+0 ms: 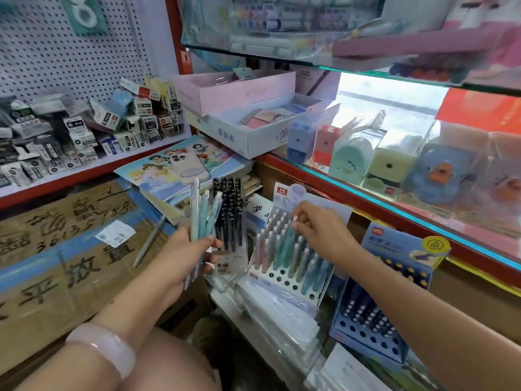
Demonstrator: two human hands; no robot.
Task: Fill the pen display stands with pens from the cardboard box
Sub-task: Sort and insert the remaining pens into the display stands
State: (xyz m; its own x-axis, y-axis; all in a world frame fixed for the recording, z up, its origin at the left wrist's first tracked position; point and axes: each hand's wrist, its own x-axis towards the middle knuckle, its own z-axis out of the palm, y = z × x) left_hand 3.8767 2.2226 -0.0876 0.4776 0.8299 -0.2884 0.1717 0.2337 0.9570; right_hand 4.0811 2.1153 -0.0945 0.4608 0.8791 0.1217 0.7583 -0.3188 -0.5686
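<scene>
Your left hand (194, 249) is clamped round a bunch of pens (200, 218), held upright just left of the white stand (284, 273). Your right hand (315, 230) pinches the cap of one pen standing in that stand's back rows. Pens stand near vertical, tilted back. Empty holes (282, 279) lie along the front row, below your right hand and nearer it. The black-pen stand (228, 221) crowds the left edge; the blue stand (377, 314) flanks the right. The cardboard box (56, 249) lies to your left.
</scene>
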